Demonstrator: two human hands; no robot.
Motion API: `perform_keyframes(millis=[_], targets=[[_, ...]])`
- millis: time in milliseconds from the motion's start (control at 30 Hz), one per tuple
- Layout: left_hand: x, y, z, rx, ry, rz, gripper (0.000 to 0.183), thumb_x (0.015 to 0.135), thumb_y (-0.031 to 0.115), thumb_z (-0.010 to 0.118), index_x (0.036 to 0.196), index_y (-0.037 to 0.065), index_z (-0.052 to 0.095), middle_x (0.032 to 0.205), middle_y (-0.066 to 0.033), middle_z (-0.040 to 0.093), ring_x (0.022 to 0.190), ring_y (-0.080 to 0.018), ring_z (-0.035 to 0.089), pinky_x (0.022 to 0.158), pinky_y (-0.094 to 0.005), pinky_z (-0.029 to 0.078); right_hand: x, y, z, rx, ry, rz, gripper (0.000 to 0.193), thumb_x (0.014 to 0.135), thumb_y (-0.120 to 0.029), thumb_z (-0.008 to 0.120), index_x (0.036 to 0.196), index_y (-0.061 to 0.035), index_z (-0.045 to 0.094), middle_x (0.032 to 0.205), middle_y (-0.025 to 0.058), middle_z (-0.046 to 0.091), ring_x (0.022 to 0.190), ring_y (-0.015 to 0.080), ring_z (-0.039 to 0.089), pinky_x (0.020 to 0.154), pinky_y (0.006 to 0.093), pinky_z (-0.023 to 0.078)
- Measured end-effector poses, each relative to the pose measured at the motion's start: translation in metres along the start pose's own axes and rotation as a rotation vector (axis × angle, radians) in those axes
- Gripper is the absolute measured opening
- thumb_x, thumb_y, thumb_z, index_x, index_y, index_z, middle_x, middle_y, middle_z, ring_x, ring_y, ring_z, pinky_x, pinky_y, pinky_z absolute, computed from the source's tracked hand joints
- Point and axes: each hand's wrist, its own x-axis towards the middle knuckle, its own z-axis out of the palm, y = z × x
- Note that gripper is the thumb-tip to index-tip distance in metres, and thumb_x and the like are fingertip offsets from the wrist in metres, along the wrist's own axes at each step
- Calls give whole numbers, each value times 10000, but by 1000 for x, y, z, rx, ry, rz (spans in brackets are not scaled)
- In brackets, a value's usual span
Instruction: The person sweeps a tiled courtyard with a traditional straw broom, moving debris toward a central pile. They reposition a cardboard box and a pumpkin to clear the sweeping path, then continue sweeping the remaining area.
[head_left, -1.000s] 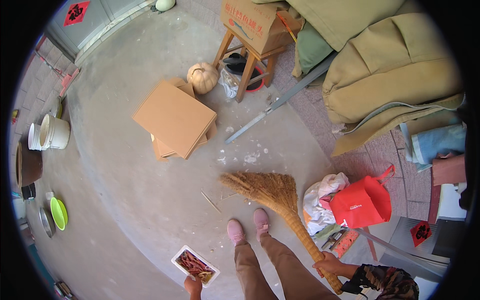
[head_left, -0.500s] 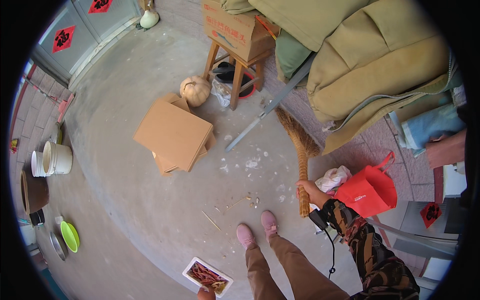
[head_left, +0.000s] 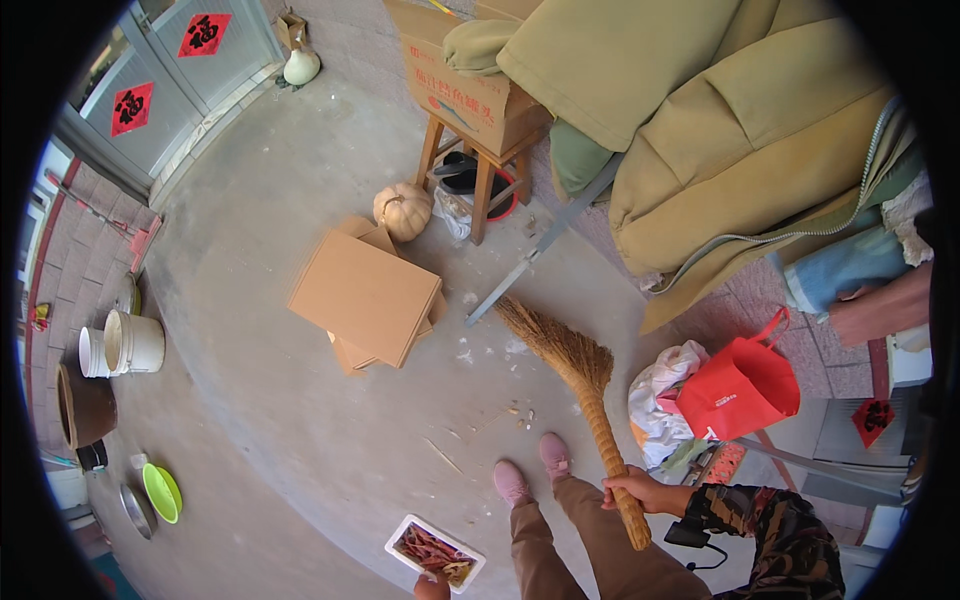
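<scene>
My right hand (head_left: pixel 648 490) is closed around the bound handle of a straw broom (head_left: pixel 590 400), close to its end. The broom slants away to the far left, its bristles fanned out near the tip of a grey metal strip (head_left: pixel 540 248). At the lower edge my left hand (head_left: pixel 432 588) shows only in part, its fingers over the near rim of a white rectangular box (head_left: pixel 405 525). Reddish and yellowish strips that I cannot identify lie in the box. Small bits of debris (head_left: pixel 515 411) and a thin pale stick (head_left: pixel 443 455) lie on the concrete floor ahead of my pink shoes.
Flattened cardboard boxes (head_left: pixel 365 295) and a pumpkin (head_left: pixel 403 211) sit ahead. A wooden stool (head_left: pixel 483 198) carries a carton (head_left: pixel 455 90). Khaki padded cloth (head_left: pixel 740 150), a red bag (head_left: pixel 740 390) and a white plastic bag (head_left: pixel 660 390) are right. Buckets (head_left: pixel 135 342) and a green basin (head_left: pixel 162 493) stand left.
My right hand has come down and nearer to me with the broom. The bristles have swung leftward, away from the cloth at the wall. My left hand stays at the box; the view has shifted slightly.
</scene>
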Motion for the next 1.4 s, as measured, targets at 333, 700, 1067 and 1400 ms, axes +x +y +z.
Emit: perform_keyframes(millis=[333, 700, 1067, 1400], targets=[[8, -21, -40, 43, 62, 16, 361, 666, 326, 645, 779, -16, 624, 762, -214, 637, 742, -376, 621, 672, -438, 493, -69, -50, 66, 838, -405, 15, 348, 886, -239, 445, 1040, 71, 482, 908, 163, 558, 851, 256, 588, 853, 366, 493], [75, -9, -115, 183, 20, 87, 399, 691, 394, 625, 778, 5, 632, 754, -210, 637, 759, -374, 620, 677, -430, 490, -13, -110, 80, 1406, -564, 17, 172, 804, -62, 548, 907, 59, 480, 768, 92, 514, 670, 177, 582, 621, 270, 542], [198, 42, -247, 234, 127, 295, 391, 709, 357, 626, 772, -29, 612, 694, -210, 622, 701, -375, 616, 634, -436, 482, -103, -8, 130, -127, 279, -77, 463, 727, 65, 554, 1036, -29, 222, 739, 121, 497, 544, 221, 576, 490, 416, 535], [304, 54, -344, 375, 86, 421, 448, 704, 398, 615, 813, -36, 617, 722, -227, 624, 727, -387, 615, 651, -440, 485, -141, 52, 257, -580, 495, -14, 485, 656, -99, 610, 1023, -23, 301, 805, 200, 551, 684, 351, 601, 595, 427, 485]])
